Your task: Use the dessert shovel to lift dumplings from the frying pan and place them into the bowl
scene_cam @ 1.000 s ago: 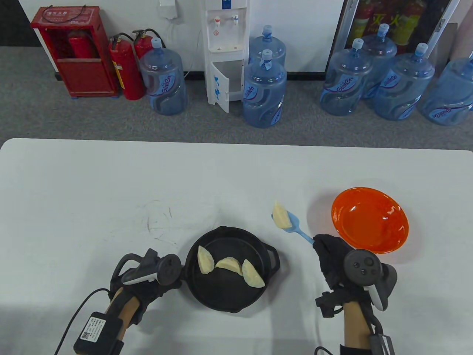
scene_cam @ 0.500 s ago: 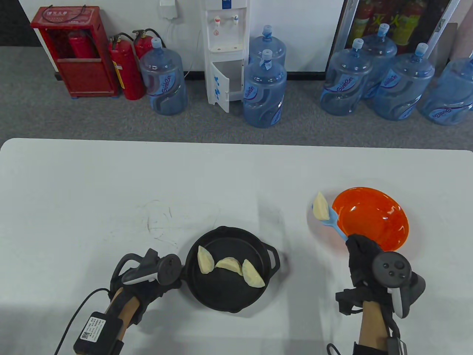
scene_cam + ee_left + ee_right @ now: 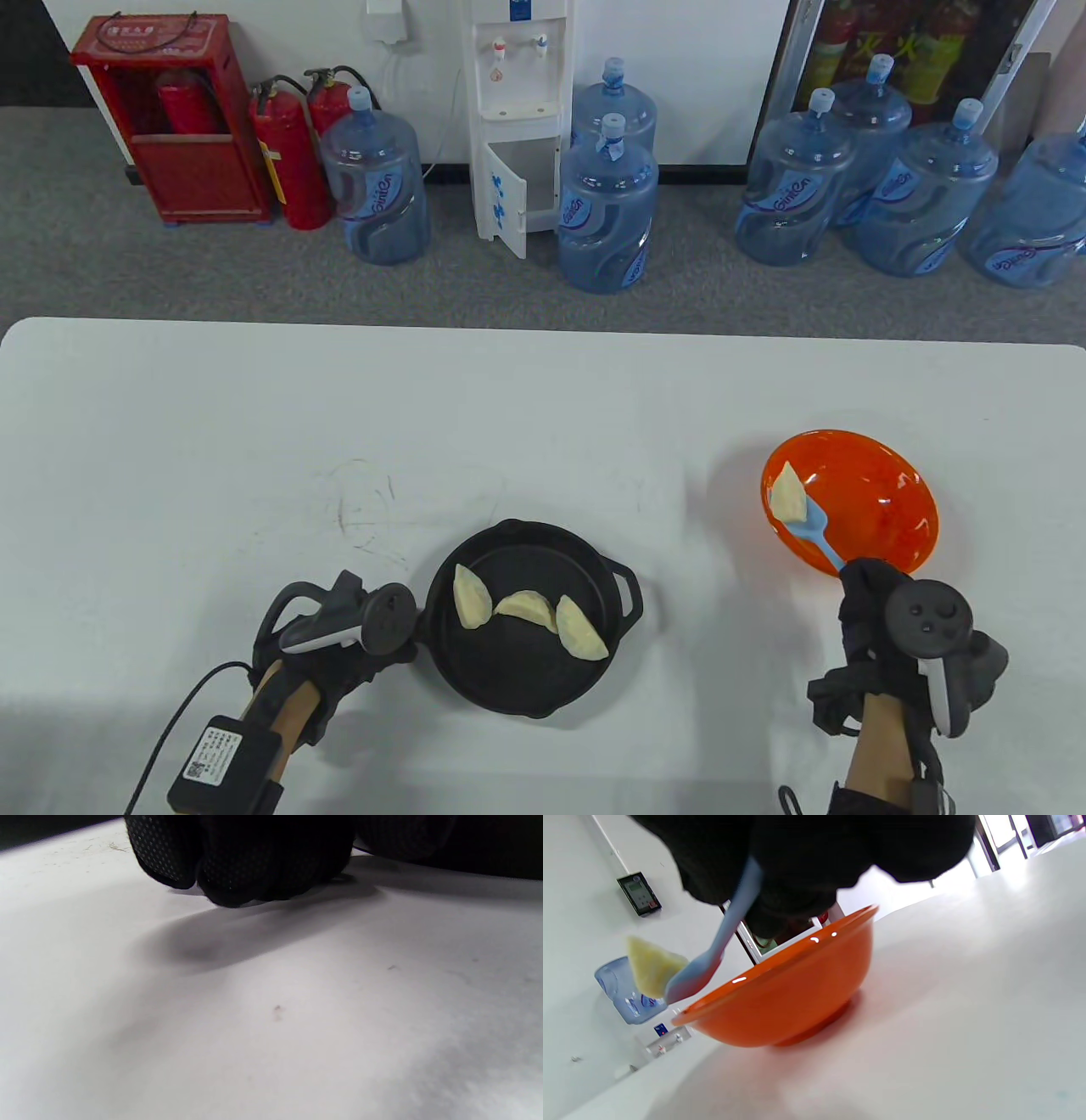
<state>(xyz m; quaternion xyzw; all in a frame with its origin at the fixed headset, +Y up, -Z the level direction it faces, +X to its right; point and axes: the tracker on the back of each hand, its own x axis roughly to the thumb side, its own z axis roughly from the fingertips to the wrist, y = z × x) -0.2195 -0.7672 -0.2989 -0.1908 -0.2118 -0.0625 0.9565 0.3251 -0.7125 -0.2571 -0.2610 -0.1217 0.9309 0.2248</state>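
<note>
Holding dumpling point(image 3: 788, 497) over bowl point(image 3: 899, 475)

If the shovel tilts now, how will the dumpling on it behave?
The dumpling overhangs the small blue shovel, so it would probably slide off easily. It holds its wedge shape, so it seems fairly stiff. It is above the orange bowl, so it would likely drop inside.

Right hand point(image 3: 874, 607) fingers curled; left hand point(image 3: 327, 649) fisted.

Black gloves point(image 3: 865, 607), seemingly dotted fingers point(image 3: 165, 853)
</note>
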